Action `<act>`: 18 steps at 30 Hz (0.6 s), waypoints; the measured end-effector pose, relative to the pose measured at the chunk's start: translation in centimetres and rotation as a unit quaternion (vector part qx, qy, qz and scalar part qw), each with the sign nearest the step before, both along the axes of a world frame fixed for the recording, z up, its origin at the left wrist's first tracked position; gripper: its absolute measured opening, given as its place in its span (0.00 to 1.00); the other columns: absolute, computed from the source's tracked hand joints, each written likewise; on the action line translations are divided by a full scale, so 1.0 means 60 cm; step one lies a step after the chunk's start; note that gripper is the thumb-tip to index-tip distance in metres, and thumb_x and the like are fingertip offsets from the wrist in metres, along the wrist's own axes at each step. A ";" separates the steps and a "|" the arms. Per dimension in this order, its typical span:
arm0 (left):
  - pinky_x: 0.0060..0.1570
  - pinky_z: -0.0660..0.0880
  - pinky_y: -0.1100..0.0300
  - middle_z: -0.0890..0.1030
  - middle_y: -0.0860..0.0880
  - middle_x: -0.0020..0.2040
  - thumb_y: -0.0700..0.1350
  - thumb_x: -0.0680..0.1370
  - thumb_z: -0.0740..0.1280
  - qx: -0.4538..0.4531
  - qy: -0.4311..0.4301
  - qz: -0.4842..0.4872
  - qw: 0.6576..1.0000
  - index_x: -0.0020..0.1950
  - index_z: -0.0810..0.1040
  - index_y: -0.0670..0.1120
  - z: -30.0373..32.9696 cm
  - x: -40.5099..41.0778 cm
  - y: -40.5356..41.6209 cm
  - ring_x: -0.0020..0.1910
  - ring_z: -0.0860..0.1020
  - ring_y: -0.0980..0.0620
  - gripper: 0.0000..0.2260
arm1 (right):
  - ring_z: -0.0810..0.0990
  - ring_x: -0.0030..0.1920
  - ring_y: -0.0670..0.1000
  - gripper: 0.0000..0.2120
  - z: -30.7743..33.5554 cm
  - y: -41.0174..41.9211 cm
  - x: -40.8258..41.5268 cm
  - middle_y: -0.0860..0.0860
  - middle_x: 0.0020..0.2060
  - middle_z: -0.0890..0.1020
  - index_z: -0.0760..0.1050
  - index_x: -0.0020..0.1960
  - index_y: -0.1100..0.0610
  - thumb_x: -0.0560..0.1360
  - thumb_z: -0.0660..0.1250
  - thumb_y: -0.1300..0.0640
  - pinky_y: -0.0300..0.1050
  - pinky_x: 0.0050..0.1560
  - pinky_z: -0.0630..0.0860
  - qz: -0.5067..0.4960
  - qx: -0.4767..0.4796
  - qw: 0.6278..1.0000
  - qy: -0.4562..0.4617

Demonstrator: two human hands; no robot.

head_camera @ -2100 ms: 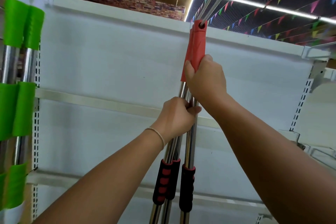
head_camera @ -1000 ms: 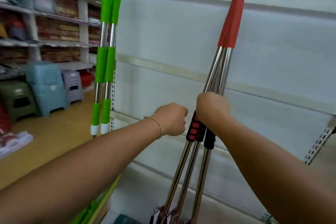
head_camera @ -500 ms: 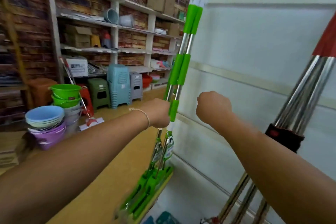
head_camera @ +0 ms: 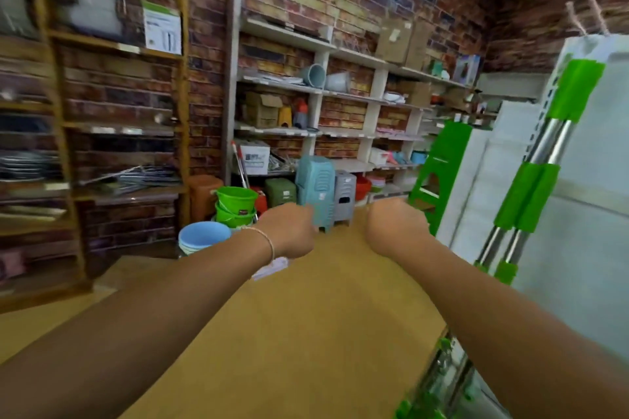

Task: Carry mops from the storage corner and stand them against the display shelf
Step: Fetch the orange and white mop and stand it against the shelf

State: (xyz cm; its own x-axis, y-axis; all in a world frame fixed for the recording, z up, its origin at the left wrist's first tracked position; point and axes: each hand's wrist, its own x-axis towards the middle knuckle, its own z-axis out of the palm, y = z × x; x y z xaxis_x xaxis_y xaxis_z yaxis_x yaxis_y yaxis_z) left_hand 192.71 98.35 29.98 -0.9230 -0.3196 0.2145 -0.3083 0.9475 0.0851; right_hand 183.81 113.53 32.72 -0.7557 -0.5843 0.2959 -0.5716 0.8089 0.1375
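Two green-handled mops [head_camera: 541, 160] lean against the white display shelf [head_camera: 592, 235] at the right edge, steel poles with green sleeves. Their green heads [head_camera: 422, 408] sit on the floor at the bottom right. My left hand [head_camera: 289, 231] and my right hand [head_camera: 394, 228] are both raised in front of me, fingers curled into loose fists, holding nothing. The red-handled mops are out of view. A red-and-white mop pole [head_camera: 240, 163] stands by the buckets against the far shelving.
A brick wall with stocked shelves [head_camera: 323, 88] runs across the back. Green buckets [head_camera: 236, 204], blue basins [head_camera: 204, 236], stacked plastic stools [head_camera: 316, 190] and a green stool [head_camera: 439, 167] stand on the tan floor [head_camera: 306, 316]. A wooden rack [head_camera: 68, 133] is on the left.
My view has swung left, away from the display shelf toward the back wall. The red-handled mops I let go have left the frame. Both hands stay curled and hold nothing.
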 end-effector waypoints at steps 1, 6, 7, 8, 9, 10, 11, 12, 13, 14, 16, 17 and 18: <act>0.48 0.73 0.51 0.78 0.40 0.57 0.50 0.82 0.59 -0.003 0.003 0.011 1.000 0.55 0.69 0.45 0.000 0.008 -0.032 0.56 0.76 0.40 0.09 | 0.81 0.51 0.57 0.08 0.000 -0.032 0.001 0.54 0.44 0.75 0.76 0.54 0.56 0.78 0.59 0.59 0.48 0.43 0.75 0.009 0.001 1.000 -0.002; 0.54 0.74 0.50 0.77 0.38 0.62 0.50 0.82 0.58 -0.009 0.012 0.054 0.998 0.62 0.71 0.42 0.005 0.047 -0.165 0.60 0.76 0.38 0.15 | 0.80 0.52 0.58 0.11 0.001 -0.168 0.019 0.56 0.53 0.79 0.75 0.58 0.58 0.78 0.62 0.57 0.48 0.42 0.74 0.054 0.000 0.999 -0.003; 0.55 0.73 0.50 0.76 0.38 0.62 0.50 0.82 0.58 -0.008 0.012 0.059 0.998 0.63 0.71 0.41 0.005 0.053 -0.186 0.60 0.76 0.38 0.15 | 0.80 0.52 0.58 0.10 0.001 -0.192 0.022 0.56 0.53 0.80 0.75 0.58 0.58 0.78 0.62 0.57 0.48 0.43 0.74 0.064 -0.006 0.998 -0.005; 0.55 0.73 0.50 0.76 0.38 0.62 0.50 0.82 0.58 -0.008 0.012 0.063 0.998 0.63 0.71 0.41 0.003 0.058 -0.206 0.61 0.75 0.38 0.16 | 0.80 0.52 0.59 0.10 0.000 -0.216 0.025 0.56 0.52 0.80 0.76 0.57 0.58 0.78 0.62 0.58 0.49 0.43 0.75 0.074 -0.009 0.997 -0.008; 0.55 0.72 0.51 0.76 0.38 0.62 0.50 0.82 0.58 -0.010 0.011 0.065 0.998 0.63 0.70 0.41 -0.001 0.061 -0.223 0.61 0.75 0.38 0.15 | 0.80 0.52 0.59 0.10 0.000 -0.237 0.028 0.56 0.52 0.79 0.76 0.57 0.58 0.77 0.62 0.59 0.49 0.42 0.75 0.083 -0.009 0.996 -0.010; 0.54 0.72 0.51 0.76 0.37 0.61 0.50 0.82 0.58 -0.012 0.008 0.069 0.998 0.63 0.70 0.40 -0.006 0.062 -0.240 0.61 0.75 0.38 0.15 | 0.80 0.53 0.59 0.12 -0.001 -0.257 0.030 0.56 0.53 0.79 0.76 0.59 0.58 0.77 0.62 0.60 0.49 0.42 0.74 0.088 -0.008 0.996 -0.012; 0.54 0.72 0.50 0.77 0.37 0.61 0.50 0.82 0.58 -0.013 0.006 0.072 0.997 0.62 0.70 0.40 -0.012 0.061 -0.255 0.60 0.75 0.37 0.15 | 0.80 0.55 0.59 0.13 -0.003 -0.276 0.032 0.57 0.54 0.80 0.76 0.60 0.58 0.77 0.62 0.60 0.50 0.43 0.74 0.093 -0.008 0.996 -0.013; 0.53 0.72 0.51 0.77 0.37 0.60 0.50 0.82 0.58 -0.011 0.004 0.077 0.997 0.62 0.70 0.40 -0.018 0.059 -0.270 0.59 0.75 0.37 0.15 | 0.80 0.56 0.59 0.14 -0.007 -0.293 0.031 0.57 0.56 0.80 0.76 0.62 0.57 0.77 0.62 0.59 0.49 0.43 0.73 0.100 -0.009 0.995 -0.015; 0.53 0.72 0.51 0.77 0.38 0.59 0.50 0.82 0.58 -0.008 0.004 0.081 0.997 0.62 0.70 0.41 -0.025 0.056 -0.283 0.59 0.76 0.38 0.15 | 0.80 0.57 0.59 0.14 -0.011 -0.309 0.028 0.57 0.58 0.80 0.76 0.62 0.57 0.77 0.62 0.59 0.49 0.43 0.72 0.111 -0.009 0.994 -0.016; 0.53 0.72 0.51 0.77 0.38 0.59 0.50 0.82 0.59 -0.005 0.002 0.086 0.996 0.62 0.71 0.41 -0.033 0.052 -0.297 0.58 0.76 0.38 0.15 | 0.80 0.57 0.59 0.13 -0.017 -0.324 0.024 0.56 0.58 0.80 0.76 0.62 0.57 0.78 0.62 0.58 0.48 0.43 0.71 0.121 -0.008 0.992 -0.018; 0.52 0.72 0.51 0.77 0.38 0.58 0.50 0.82 0.59 0.003 -0.005 0.089 0.996 0.61 0.71 0.41 -0.048 0.042 -0.324 0.57 0.76 0.38 0.15 | 0.80 0.56 0.59 0.12 -0.029 -0.354 0.010 0.56 0.57 0.80 0.76 0.60 0.56 0.77 0.62 0.59 0.48 0.43 0.71 0.133 -0.004 0.991 -0.025; 0.51 0.72 0.51 0.77 0.38 0.57 0.50 0.82 0.58 0.005 -0.007 0.089 0.996 0.60 0.71 0.41 -0.055 0.035 -0.338 0.57 0.76 0.38 0.14 | 0.80 0.56 0.59 0.12 -0.035 -0.369 0.001 0.56 0.57 0.80 0.76 0.60 0.56 0.77 0.62 0.59 0.48 0.43 0.71 0.135 -0.003 0.990 -0.028; 0.50 0.71 0.52 0.77 0.38 0.57 0.50 0.82 0.58 0.006 -0.009 0.092 0.996 0.59 0.71 0.42 -0.062 0.026 -0.353 0.56 0.76 0.38 0.14 | 0.80 0.56 0.59 0.12 -0.040 -0.385 -0.010 0.56 0.56 0.80 0.76 0.60 0.56 0.77 0.62 0.59 0.48 0.43 0.71 0.136 -0.003 0.990 -0.032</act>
State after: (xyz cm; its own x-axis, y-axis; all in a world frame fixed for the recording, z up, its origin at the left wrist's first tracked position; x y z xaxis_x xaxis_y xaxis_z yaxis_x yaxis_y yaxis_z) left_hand 194.29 77.16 26.25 -0.8524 -0.4855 0.1941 -0.4774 0.8741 0.0899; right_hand 183.19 90.45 30.30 -0.5876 -0.7673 0.2567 -0.7758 0.6244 0.0905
